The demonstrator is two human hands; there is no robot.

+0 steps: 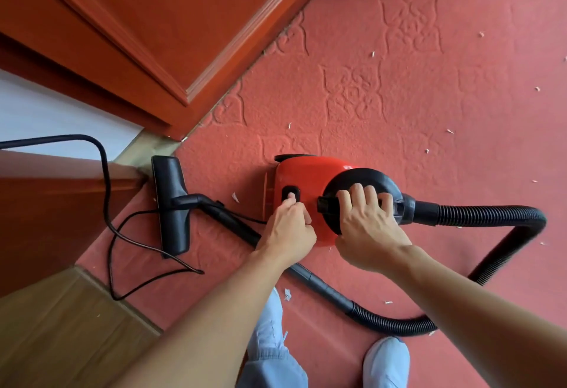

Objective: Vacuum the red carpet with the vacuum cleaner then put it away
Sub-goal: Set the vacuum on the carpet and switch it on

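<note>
A red vacuum cleaner (310, 172) with a black round front sits on the red patterned carpet (414, 96). My right hand (366, 218) is wrapped around its black carry handle. My left hand (290, 228) has its fingers curled, with one fingertip on the black switch (291, 192) on the body. A black ribbed hose (506, 215) loops from the front round to the right and back to the wand (233, 222). The wand ends in the black floor head (171, 203), which lies near the doorway. Scraps of white litter (449, 131) dot the carpet.
An orange-brown wooden door (153, 19) stands open at the upper left. The black power cord (107, 203) trails in loops over the threshold onto the wooden floor (61, 326). My white shoe (386, 360) and light trouser leg (270, 341) are at the bottom.
</note>
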